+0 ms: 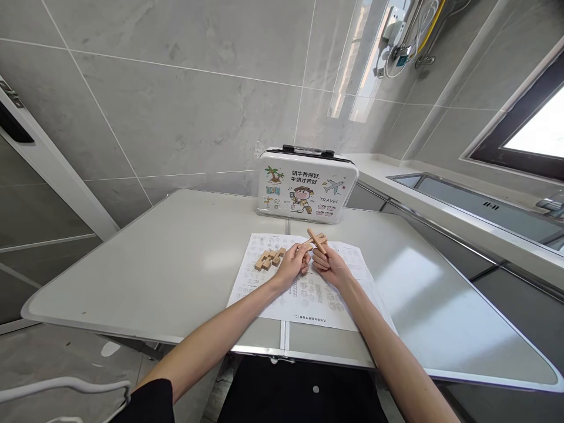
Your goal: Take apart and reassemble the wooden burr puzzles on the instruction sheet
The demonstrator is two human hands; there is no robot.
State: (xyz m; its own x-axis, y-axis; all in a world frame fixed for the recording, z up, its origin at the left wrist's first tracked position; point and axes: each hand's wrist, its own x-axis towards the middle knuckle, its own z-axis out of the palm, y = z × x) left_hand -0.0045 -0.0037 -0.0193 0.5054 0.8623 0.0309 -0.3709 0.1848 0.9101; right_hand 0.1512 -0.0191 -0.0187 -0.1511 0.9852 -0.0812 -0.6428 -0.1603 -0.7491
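Left hand (293,262) and right hand (330,265) both pinching sticks (315,239), frame centre; sticks overlap in view, contact unclear. Blocks (267,261) just left, on sheet (304,305). Case (282,200) behind on counter (176,264).

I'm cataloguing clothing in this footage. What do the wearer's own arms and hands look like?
A plain black sleeve shows at the lower end of the left arm; the visible right arm is bare. The left hand and right hand are ungloved, and both wrists look bare.
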